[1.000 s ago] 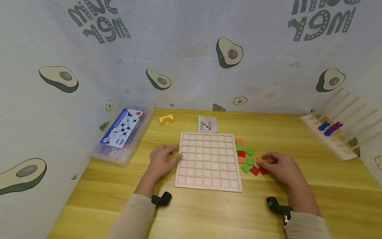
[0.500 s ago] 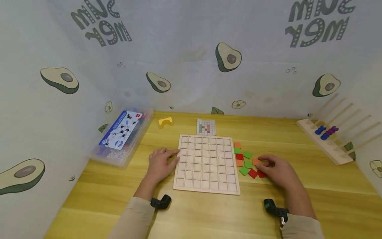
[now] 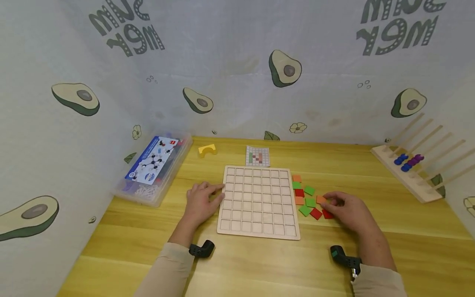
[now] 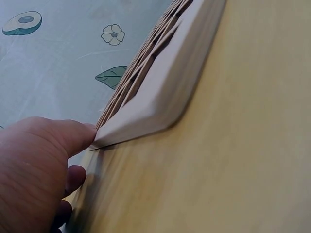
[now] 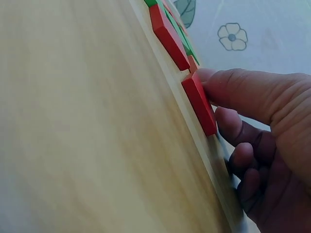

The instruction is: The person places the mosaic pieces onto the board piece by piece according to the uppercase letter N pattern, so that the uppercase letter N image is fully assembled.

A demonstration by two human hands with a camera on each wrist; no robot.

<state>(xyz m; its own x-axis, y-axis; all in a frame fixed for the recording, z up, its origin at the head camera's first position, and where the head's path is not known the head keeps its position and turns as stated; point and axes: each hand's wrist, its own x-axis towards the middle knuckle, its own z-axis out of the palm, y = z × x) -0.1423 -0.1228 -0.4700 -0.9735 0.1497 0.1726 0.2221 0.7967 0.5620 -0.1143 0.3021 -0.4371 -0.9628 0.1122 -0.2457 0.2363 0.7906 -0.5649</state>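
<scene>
In the head view, a square wooden grid board (image 3: 257, 236) lies in the middle of the table. My left hand (image 3: 201, 202) rests at its left edge, index finger and thumb touching the rim. The left wrist view shows a fingertip against the board's corner (image 4: 146, 119). Several red, green and orange square tiles lie right of the board, among them a green tile (image 3: 310, 202). My right hand (image 3: 346, 207) pinches an orange tile (image 3: 320, 199) between thumb and index finger at its right side. A red tile (image 5: 200, 104) lies just under the thumb, its other fingers curled below.
A small pattern card (image 3: 257, 156) touches the board's far edge. Beyond it on the left are a yellow arch block (image 3: 207, 149) and a clear plastic box (image 3: 154, 165). At right stands a wooden peg rack (image 3: 406, 175) with blue and purple beads. A patterned cloth encloses the table.
The orange tile at my right fingertips has shifted slightly left, closer to the green tile beside it. My left hand stays at the board's edge. The head view sways a little.
</scene>
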